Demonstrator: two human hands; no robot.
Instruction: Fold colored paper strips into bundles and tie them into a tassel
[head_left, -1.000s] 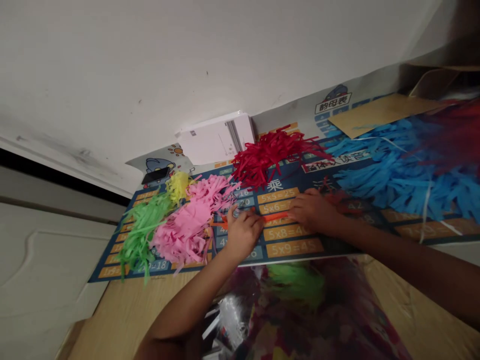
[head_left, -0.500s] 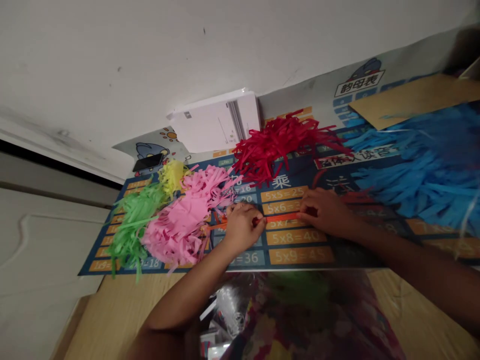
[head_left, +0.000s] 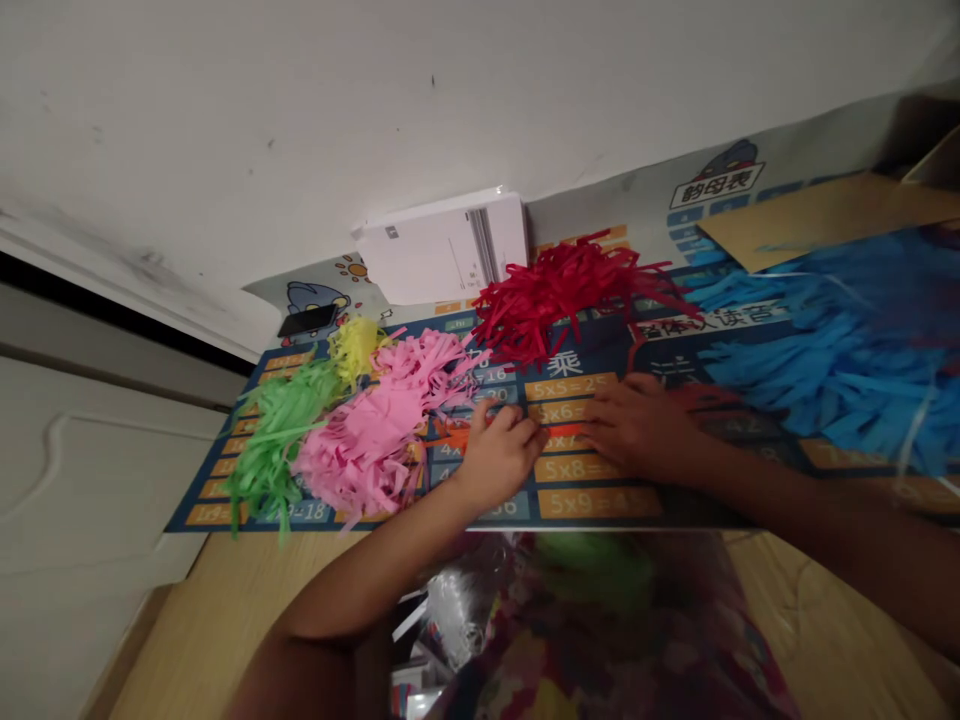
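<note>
A narrow orange fringed paper strip (head_left: 564,432) lies across a printed multiplication chart between my two hands. My left hand (head_left: 501,452) is on its left part, fingers bent down over the paper; loose orange fringe (head_left: 451,434) sticks out past it. My right hand (head_left: 637,425) holds the strip's right end against the chart, with its fingers curled and partly in shadow. To the left of my left hand lies a pink fringed paper bundle (head_left: 367,435). Behind the hands sits a red fringed bundle (head_left: 574,295).
Green (head_left: 281,430) and yellow fringed paper (head_left: 355,350) lie at the left, near a dark phone-like object (head_left: 307,321). Blue fringed paper (head_left: 832,370) and a tan sheet (head_left: 832,215) are at the right. A white box (head_left: 442,250) leans on the wall. A clear plastic bag (head_left: 465,610) sits below the table edge.
Both hands have lowered onto the chart, and their fingers have spread more over the orange strip, which was pinched between them. The view has shifted slightly.
</note>
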